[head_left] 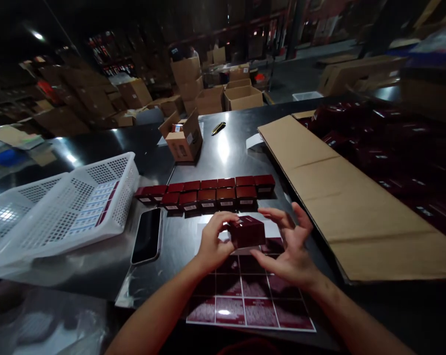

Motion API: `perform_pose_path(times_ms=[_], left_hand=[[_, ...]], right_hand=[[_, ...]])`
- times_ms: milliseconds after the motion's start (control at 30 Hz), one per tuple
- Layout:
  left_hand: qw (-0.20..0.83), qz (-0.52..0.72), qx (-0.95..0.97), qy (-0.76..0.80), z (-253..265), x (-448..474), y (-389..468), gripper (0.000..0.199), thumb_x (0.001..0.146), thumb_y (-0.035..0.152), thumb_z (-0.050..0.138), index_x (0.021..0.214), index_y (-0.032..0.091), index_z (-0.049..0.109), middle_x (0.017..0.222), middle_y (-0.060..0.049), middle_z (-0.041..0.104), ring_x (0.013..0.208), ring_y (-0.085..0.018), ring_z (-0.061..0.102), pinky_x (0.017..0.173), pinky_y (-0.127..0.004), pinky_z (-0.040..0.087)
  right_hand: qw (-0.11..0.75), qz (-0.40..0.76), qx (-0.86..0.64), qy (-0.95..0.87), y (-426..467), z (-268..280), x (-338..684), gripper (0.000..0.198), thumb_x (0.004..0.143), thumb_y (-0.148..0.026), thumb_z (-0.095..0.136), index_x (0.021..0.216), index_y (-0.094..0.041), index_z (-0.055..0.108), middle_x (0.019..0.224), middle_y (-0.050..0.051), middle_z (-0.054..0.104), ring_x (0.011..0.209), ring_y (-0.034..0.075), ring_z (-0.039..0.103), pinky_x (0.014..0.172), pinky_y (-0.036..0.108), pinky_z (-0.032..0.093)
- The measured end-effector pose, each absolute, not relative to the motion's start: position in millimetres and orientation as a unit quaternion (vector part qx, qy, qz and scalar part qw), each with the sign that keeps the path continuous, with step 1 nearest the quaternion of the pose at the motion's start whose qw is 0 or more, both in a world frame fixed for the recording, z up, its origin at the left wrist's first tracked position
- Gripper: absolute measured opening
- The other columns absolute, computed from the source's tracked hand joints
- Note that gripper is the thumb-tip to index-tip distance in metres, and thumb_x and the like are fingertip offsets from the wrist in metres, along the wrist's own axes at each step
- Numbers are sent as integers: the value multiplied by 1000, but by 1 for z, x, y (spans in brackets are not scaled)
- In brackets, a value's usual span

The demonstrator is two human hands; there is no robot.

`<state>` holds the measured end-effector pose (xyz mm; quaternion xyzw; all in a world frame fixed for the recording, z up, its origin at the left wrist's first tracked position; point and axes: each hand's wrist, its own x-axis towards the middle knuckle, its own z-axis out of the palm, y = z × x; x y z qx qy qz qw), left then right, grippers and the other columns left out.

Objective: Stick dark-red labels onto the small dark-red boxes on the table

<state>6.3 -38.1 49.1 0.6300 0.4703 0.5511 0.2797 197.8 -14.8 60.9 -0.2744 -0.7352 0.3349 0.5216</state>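
Holds a dark-red box [248,233] in the left hand [214,242], pinched between thumb and fingers at its left end, above the printed sheet [228,309]. Stretches crosswise, left to right, toward the right hand [293,251], spread loose and ungripping around the right end; cannot tell whether touching.

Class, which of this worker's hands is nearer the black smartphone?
Left. The left hand, holding a dark red box, is right of the smartphone; the right hand is farther right, beyond that box.
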Motion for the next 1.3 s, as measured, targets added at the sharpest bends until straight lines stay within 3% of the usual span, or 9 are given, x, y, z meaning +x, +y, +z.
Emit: perform_pose_path(times_ms=[233,400,533,667,733,833,933,1100,1300], left_hand=[[144,532,695,462,56,4,-40,40,68,10,69,105,21,62,100,-4,65,92,-18,64,80,-32,55],[133,459,751,455,59,0,-43,53,73,26,75,123,21,56,120,-12,63,115,-27,60,96,-44,52],[196,422,761,452,59,-2,-45,41,81,27,72,120,22,60,114,-9,69,104,-22,67,89,-36,55],[214,457,722,474,59,0,-47,35,77,26,78,109,21,65,104,-6,74,93,-19,71,81,-29,58],[203,467,714,481,59,0,-47,34,75,23,79,107,20,67,101,-6,74,90,-18,71,80,-29,59],[196,466,711,488,60,1,-47,33,75,22,79,106,20,67,100,-5,75,89,-18,72,80,-29,59],[168,460,730,477,61,1,-47,35,76,22,79,108,19,66,101,-6,75,91,-18,71,82,-29,59],[145,427,754,478,59,3,-51,38,76,14,75,112,20,63,105,-6,74,97,-19,70,86,-30,58],[147,409,766,475,57,3,-52,41,77,10,70,115,20,61,107,-7,73,99,-19,69,88,-32,57]], right_hand=[[508,352,-267,-740,-15,55,200,96,79,-5,63,152,-34,7,117,6,59,106,22,65,92,43,58],[517,304,-242,-762,-15,48,201,97,78,-5,64,152,-33,9,112,6,61,106,22,64,94,45,56],[493,288,-230,-788,-17,51,201,96,80,-5,64,154,-31,8,117,8,59,107,22,62,90,39,58],[497,227,-301,-782,-16,72,211,76,73,-27,80,138,-28,41,139,13,39,125,32,49,101,52,49],[509,216,-323,-768,-15,84,218,55,75,-27,80,124,-28,54,138,10,42,129,33,46,108,54,43],[538,275,-329,-725,-12,94,226,27,86,-16,71,108,-29,64,108,3,64,109,21,60,100,40,49],[488,423,-399,-651,-13,96,225,8,88,-24,71,96,-27,71,90,0,69,84,15,67,78,26,55],[369,605,-465,-531,-16,98,213,26,74,-43,82,83,-19,74,74,2,71,57,13,63,52,22,52],[368,580,-502,-525,-20,98,205,25,70,-42,84,76,-19,76,71,3,72,62,15,65,58,23,54]])
